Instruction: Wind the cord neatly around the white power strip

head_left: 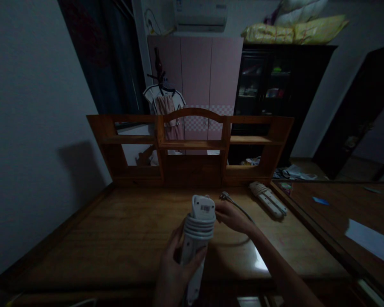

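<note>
My left hand [174, 260] is wrapped around a white power strip [195, 251], held tilted up over the wooden desk with its underside and label facing me. Several turns of its white cord [199, 226] are wound around the upper part. Just right of the strip's top end, my right hand [233, 215] is closed at the cord, its fingertips partly hidden behind the strip. A loose length of cord [241, 209] passes behind my right wrist, ending in a plug [224, 195] on the desk. Another power strip [269, 200], with its cord wound around one end, lies at the right.
A wooden shelf unit [192, 145] rises from the desk's [121, 238] back edge. A wall [35, 170] borders the left side. On the brown surface at right lie a white paper [373, 241] and a blue card [320, 200].
</note>
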`<move>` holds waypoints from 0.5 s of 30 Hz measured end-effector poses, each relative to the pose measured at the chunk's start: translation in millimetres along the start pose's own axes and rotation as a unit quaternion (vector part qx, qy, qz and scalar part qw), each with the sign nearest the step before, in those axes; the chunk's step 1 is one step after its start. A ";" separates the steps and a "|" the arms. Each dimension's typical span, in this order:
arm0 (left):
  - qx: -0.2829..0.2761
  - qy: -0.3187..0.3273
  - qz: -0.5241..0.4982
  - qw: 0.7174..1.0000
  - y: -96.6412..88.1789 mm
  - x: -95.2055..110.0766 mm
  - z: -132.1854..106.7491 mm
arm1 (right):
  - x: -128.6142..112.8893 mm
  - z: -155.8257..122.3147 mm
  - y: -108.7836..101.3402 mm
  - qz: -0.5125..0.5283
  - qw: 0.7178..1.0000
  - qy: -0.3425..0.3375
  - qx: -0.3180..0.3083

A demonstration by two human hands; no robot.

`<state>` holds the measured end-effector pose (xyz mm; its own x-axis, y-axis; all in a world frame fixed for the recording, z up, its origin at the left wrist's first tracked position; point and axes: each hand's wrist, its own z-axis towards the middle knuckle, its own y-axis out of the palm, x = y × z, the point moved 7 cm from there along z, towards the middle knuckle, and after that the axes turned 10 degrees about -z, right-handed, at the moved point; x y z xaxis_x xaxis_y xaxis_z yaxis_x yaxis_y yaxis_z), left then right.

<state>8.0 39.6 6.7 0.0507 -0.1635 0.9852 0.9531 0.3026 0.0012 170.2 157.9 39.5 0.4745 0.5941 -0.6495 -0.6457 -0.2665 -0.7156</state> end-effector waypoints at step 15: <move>-0.037 -0.116 -0.179 0.976 -4.8 -32.4 22.8 | -65.5 -31.5 20.7 -0.233 0.944 -0.126 0.196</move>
<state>-5.1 64.9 -21.4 -0.3504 -0.0275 0.9362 0.9168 0.1942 0.3488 144.5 89.5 59.2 0.6358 0.7527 -0.1711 -0.5974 0.3395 -0.7266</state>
